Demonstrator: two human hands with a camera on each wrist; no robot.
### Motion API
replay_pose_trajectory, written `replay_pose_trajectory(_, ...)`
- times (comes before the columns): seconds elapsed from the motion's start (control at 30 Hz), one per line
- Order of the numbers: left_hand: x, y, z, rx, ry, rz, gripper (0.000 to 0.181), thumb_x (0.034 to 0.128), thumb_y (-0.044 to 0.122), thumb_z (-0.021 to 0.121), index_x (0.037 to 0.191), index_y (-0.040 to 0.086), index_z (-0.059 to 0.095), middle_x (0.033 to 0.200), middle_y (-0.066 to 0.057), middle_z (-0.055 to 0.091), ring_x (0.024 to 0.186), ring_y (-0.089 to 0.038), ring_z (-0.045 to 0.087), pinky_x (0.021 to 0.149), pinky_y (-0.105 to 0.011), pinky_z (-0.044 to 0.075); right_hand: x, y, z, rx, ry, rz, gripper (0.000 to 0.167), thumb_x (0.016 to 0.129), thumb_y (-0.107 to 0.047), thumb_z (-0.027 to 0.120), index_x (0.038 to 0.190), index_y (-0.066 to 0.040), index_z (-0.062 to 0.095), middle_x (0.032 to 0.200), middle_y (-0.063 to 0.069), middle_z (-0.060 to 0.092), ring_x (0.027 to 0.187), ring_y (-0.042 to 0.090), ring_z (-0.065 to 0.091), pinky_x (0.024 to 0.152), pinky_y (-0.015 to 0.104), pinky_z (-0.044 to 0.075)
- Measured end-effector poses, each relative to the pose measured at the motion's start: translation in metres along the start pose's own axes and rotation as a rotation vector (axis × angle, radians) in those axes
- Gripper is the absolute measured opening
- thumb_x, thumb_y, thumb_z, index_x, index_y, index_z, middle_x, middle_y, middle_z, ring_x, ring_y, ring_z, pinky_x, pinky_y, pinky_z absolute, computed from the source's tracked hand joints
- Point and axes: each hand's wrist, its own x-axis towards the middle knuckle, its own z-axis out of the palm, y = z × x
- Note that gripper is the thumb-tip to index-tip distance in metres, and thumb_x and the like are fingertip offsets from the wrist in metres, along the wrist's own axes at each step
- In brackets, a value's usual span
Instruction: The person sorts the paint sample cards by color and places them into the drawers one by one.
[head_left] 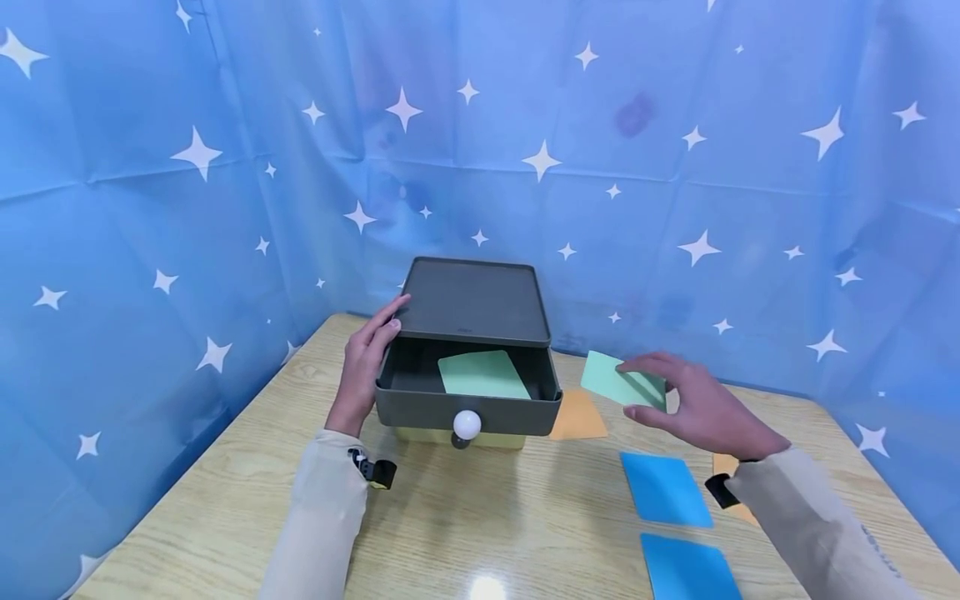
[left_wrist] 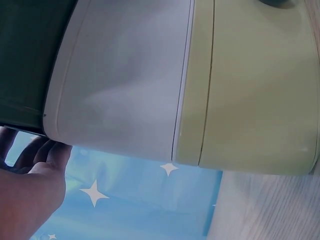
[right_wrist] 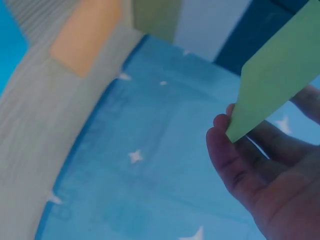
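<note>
Reference for all places: the drawer box (head_left: 480, 296), standing on the wooden table (head_left: 187, 500). Nearest first. One blue card (head_left: 688, 568) lay in front and to the right of the box, the other blue card (head_left: 666, 490) just behind it, the two apart. An orange card (head_left: 726, 465) lay farther right of the box, partly hidden by the right wrist. The right hand (head_left: 701, 410) was to the right of the box, clamped on a green card (head_left: 611, 382): thumb and fingers pinched it, raised off the table. The left hand (head_left: 362, 362) was at the box's left side, fingers touching the edge near the top, stretched out and not clamped. The box's top drawer (head_left: 420, 408), dark grey with a white knob (head_left: 467, 425), was pulled out; a second green card (head_left: 483, 373) was inside it. Below that, the left wrist view had a white section (left_wrist: 120, 75) and a yellow section (left_wrist: 260, 90). Another orange card (head_left: 577, 415) lay just right of the box. Farthest back, behind the box: blue star-print cloth (head_left: 480, 208).
</note>
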Motion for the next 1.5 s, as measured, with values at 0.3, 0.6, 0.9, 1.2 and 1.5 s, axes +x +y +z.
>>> replay_pose_trajectory(0.3,0.001,0.001,0.000,-0.004,-0.001,0.012,0.041,0.1069,0.033,0.044,0.147,0.031,0.052,0.159,0.008,0.042,0.151,-0.012,0.033,0.128,-0.046,0.026,0.002,-0.027,-0.018,0.018,0.067,-0.091,0.045,0.091,-0.029,0.075,0.133,-0.027,0.061,0.136,0.000,0.061,0.107,0.012,0.061,0.082,0.036,0.053)
replay_pose_trajectory(0.6,0.002,0.003,0.000,-0.011,0.000,0.011,0.041,0.1070,0.032,0.044,0.147,0.030,0.052,0.159,0.008,0.042,0.151,-0.011,0.033,0.128,-0.045,0.026,0.005,-0.055,-0.025,0.033,0.086,-0.200,0.049,0.086,-0.025,0.078,0.132,-0.031,0.062,0.133,-0.008,0.062,0.121,0.011,0.056,0.089,0.041,0.052)
replay_pose_trajectory(0.9,0.000,0.003,0.001,-0.010,0.003,-0.002,0.042,0.1070,0.031,0.043,0.148,0.029,0.052,0.160,0.007,0.041,0.152,-0.013,0.033,0.128,-0.046,0.026,0.012,-0.072,-0.018,0.102,0.069,-0.286,0.053,0.085,-0.023,0.078,0.134,-0.031,0.061,0.136,-0.010,0.063,0.127,0.010,0.057,0.086,0.030,0.055)
replay_pose_trajectory(1.2,0.000,0.003,0.004,-0.013,0.001,-0.003,0.042,0.1068,0.032,0.044,0.148,0.029,0.052,0.160,0.007,0.041,0.152,-0.013,0.033,0.128,-0.046,0.026,0.022,-0.098,-0.011,0.169,0.043,-0.387,0.055,0.082,-0.024,0.082,0.132,-0.032,0.061,0.139,-0.008,0.059,0.132,0.012,0.054,0.102,0.043,0.051)
replay_pose_trajectory(1.5,-0.001,0.002,0.004,-0.024,0.015,-0.012,0.041,0.1069,0.032,0.043,0.147,0.031,0.052,0.159,0.008,0.042,0.151,-0.013,0.034,0.127,-0.046,0.027,0.040,-0.113,0.001,0.143,0.007,-0.448,0.049,0.085,-0.030,0.080,0.131,-0.026,0.062,0.140,-0.002,0.060,0.129,0.016,0.057,0.101,0.042,0.052)
